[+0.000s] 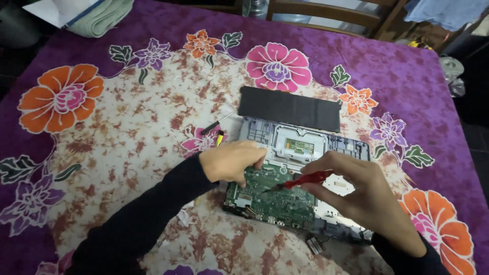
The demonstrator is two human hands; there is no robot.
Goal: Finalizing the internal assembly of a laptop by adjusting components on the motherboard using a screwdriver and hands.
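An opened laptop base [305, 168] is laid flat on the worktop [127, 132], which is covered with a purple flowered cloth. Inside the grey shell a green circuit board [270, 196] is seated in the near-left part, with a small touchpad board [299, 146] set in the far middle section. The left hand [232, 162] is pressed down on the far-left corner of the green board, fingers curled loosely, nothing gripped as far as can be seen. A red-handled screwdriver [300, 181] is pinched in the right hand [364, 196], its tip pointed onto the green board. A flat black panel [289, 108] is laid just beyond the laptop base. Two small screwdrivers [216, 130] are left just off the base's far-left corner. A small connector piece [315, 245] is lying at the base's near edge.
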